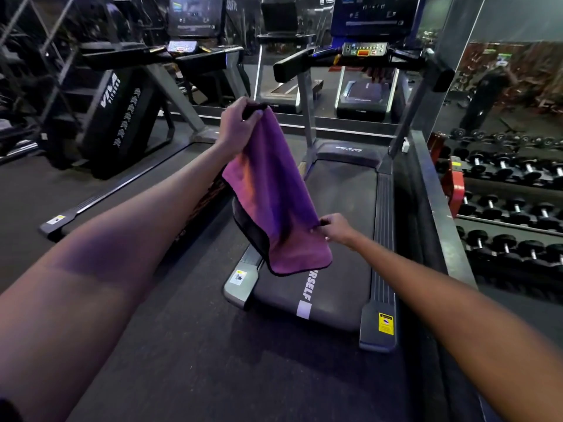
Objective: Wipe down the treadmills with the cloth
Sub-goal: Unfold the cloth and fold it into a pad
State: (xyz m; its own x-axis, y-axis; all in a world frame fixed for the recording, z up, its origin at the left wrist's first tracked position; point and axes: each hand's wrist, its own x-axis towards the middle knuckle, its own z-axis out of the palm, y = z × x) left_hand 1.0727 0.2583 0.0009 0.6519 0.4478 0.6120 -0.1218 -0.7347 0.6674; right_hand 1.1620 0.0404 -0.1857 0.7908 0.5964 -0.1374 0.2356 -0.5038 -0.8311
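Both hands pinch purple cloth [274, 190]: left hand [239, 124] top, right hand [336, 228] edge; treadmill [344, 208] below, dumbbell rack [511, 208] right.

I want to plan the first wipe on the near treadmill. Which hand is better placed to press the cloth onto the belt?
Probably the right hand: it pinches the purple cloth's lower edge just above the treadmill belt. The left hand grips the top corner, raised high.

Dark rubbery floor [189, 360] carries two treadmills [332, 300] side by side; dumbbell racks [511, 214], seemingly floor-standing, right.
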